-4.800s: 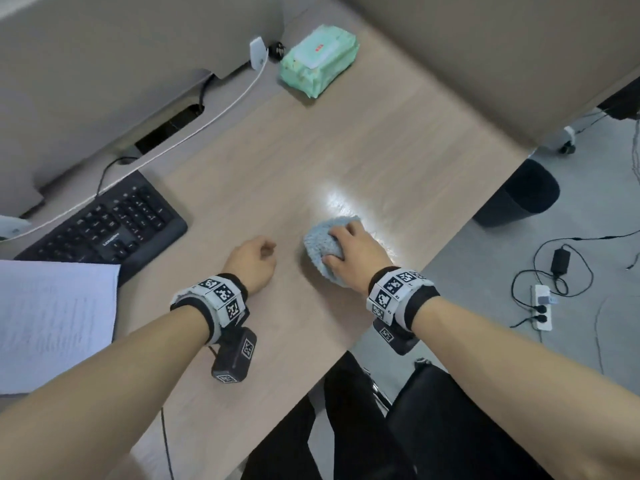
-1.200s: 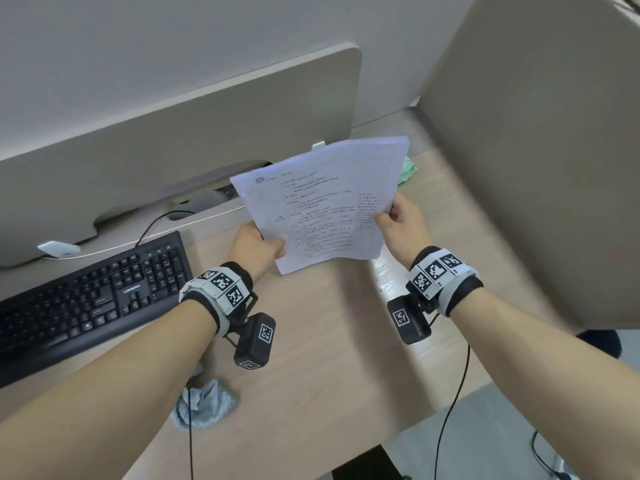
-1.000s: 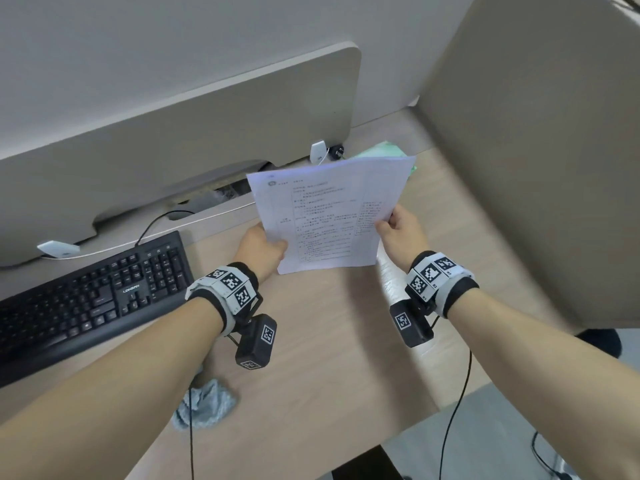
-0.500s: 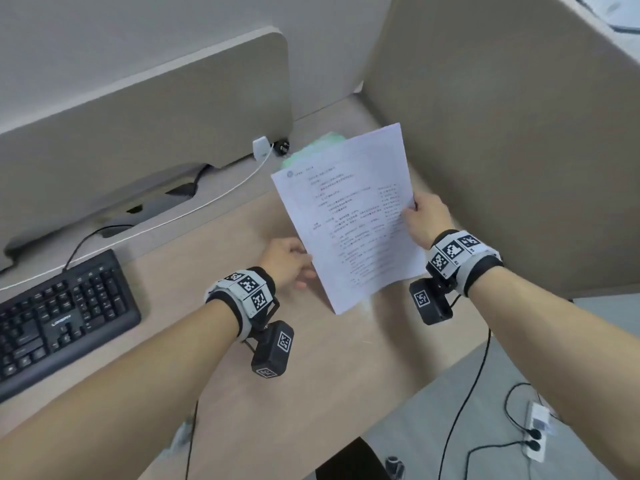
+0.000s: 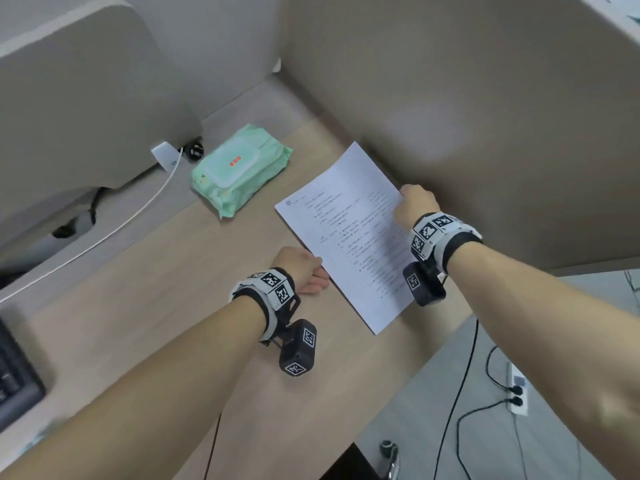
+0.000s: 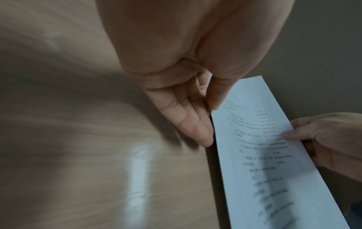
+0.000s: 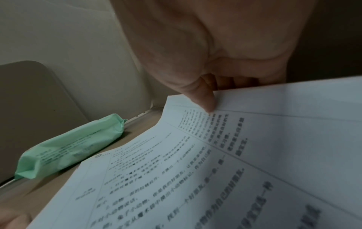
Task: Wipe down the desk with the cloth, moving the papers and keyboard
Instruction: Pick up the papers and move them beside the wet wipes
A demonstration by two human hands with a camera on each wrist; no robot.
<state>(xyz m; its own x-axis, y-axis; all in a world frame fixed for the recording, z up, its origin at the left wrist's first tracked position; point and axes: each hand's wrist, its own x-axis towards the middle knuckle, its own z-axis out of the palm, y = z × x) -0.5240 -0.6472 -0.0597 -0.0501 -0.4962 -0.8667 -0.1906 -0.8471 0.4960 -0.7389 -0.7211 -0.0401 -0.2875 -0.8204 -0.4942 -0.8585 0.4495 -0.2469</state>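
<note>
A stack of printed papers hangs low over the right part of the wooden desk, close to the side partition. My right hand pinches their far right edge, thumb on top and fingers underneath. My left hand holds the near left edge of the papers, which runs between its thumb and straight fingers. Only a corner of the black keyboard shows at the far left. A bluish blur at the lower left edge may be the cloth; I cannot tell.
A green pack of wet wipes lies just left of the papers near the back partition. A white cable runs along the back of the desk. The side partition stands to the right. Cables and a power strip lie on the floor.
Both hands have carried the papers from the middle of the desk to its right side and lowered them. The view has swung right, so the keyboard is nearly out of view.
</note>
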